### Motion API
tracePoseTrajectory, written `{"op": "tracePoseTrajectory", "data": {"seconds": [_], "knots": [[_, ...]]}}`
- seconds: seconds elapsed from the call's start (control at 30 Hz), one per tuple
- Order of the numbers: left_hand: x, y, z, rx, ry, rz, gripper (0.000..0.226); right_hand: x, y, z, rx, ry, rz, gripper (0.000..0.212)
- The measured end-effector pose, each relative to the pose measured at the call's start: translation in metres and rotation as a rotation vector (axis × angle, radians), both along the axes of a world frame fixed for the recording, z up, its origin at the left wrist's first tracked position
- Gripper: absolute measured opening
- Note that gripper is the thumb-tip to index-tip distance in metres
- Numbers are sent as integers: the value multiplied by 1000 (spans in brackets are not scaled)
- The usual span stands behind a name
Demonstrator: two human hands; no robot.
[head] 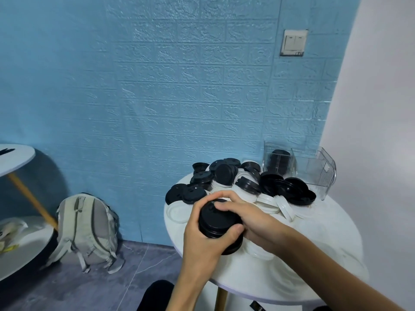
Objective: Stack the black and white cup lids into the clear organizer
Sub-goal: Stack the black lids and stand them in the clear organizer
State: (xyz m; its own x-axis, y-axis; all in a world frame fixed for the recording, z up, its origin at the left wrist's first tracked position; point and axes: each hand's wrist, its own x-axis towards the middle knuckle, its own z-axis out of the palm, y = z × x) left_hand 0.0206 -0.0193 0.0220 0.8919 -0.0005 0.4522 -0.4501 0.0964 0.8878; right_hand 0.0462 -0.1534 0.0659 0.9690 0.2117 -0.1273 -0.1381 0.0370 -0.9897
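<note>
Both hands meet at lower centre: left hand (203,237) wraps a nested stack of black lids (216,223); right hand (244,217) curls over its top. Right of them, loose lids (244,184) crowd the round table (292,254); the clear organizer (298,168) stands upper right. Risk: an unevenly nested stack may slip apart during carrying.
</note>
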Motion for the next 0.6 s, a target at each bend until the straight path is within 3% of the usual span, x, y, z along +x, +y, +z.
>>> {"op": "tracePoseTrajectory", "data": {"seconds": [0.1,0.17,0.3,0.37,0.43,0.6], "knots": [[2,10,-4,-18,23,35,66,16,2,6,-136,7,162,20],[2,16,-6,-21,44,60,68,33,5,18,-270,-66,136,28],[7,30,-14,-39,72,99,68,83,20,41,-737,-420,-66,41],[9,36,-16,-50,69,121,67,108,31,35,-993,-544,-52,52],[12,41,-18,-65,67,129,68,128,41,19,-1208,-564,29,67],[15,50,-23,-89,65,128,75,151,56,-14,-1406,-523,136,92]]}}
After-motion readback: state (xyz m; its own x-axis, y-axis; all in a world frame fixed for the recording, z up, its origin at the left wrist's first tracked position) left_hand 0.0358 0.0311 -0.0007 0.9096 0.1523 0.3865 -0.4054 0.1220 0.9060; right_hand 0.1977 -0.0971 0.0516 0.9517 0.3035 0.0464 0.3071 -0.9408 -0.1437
